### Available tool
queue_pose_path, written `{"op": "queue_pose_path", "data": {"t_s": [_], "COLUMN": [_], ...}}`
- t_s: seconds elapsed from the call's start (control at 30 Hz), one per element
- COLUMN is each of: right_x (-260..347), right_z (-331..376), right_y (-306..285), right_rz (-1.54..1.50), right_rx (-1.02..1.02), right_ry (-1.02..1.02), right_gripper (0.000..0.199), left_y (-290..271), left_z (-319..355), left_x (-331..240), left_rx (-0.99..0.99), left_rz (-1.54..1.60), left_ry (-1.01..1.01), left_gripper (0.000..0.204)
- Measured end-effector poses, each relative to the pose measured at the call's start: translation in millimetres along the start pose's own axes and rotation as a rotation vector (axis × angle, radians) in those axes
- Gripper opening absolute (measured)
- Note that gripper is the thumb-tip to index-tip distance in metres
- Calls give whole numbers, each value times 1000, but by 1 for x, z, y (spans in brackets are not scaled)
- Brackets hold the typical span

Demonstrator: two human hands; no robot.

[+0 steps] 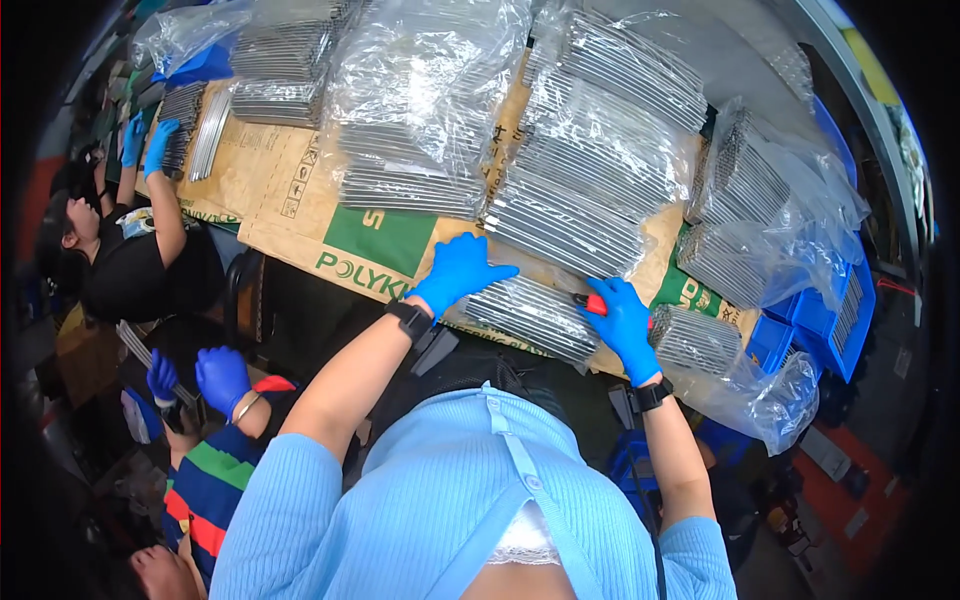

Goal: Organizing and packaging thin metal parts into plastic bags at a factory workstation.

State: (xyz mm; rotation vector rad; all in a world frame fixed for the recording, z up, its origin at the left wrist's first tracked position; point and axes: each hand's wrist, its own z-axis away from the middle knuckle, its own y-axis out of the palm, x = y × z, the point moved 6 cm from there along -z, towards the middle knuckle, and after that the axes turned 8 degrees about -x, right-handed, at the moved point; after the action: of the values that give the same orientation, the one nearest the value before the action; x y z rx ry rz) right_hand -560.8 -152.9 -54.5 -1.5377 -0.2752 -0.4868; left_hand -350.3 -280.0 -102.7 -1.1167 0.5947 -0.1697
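Note:
A row of thin grey metal rods [533, 316] lies at the table's near edge, directly in front of me. My left hand [458, 276], in a blue glove, rests at the left end of this row, its thumb stretched out to the right and apart from the fingers. At the right end, my blue-gloved right hand [622, 322] is closed around a slim red tool with a black tip [592, 303]. The tip points left, over the rods; most of the tool is hidden by the fingers, so its kind is unclear.
Plastic-wrapped rod stacks [570, 215] fill the table behind my hands. Brown printed sheets [290, 225] cover the tabletop. More bagged rods [695, 340] and blue bins [800, 335] stand to the right. Two gloved co-workers are at the left, one holding rods [135, 345].

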Motion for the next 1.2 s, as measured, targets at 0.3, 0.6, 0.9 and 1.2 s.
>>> {"op": "queue_pose_path", "data": {"t_s": [0.3, 0.6, 0.9, 1.2], "right_x": [-18, 3, -7, -21], "right_z": [3, -2, -38, -64], "right_y": [25, -9, -60, -157], "right_rz": [-66, -145, -294, -366], "right_rx": [-72, 92, 87, 2], "right_ry": [8, -84, 32, 391], "right_gripper": [33, 17, 14, 21], "left_y": [-4, -78, -61, -25], "left_z": [-17, 3, -3, -16], "left_x": [1, 23, -54, -44], "left_rx": [111, -22, -301, -237], "left_rz": [-10, -21, 125, 259], "left_ry": [468, 276, 349, 238], "left_gripper": [32, 24, 61, 38]}}
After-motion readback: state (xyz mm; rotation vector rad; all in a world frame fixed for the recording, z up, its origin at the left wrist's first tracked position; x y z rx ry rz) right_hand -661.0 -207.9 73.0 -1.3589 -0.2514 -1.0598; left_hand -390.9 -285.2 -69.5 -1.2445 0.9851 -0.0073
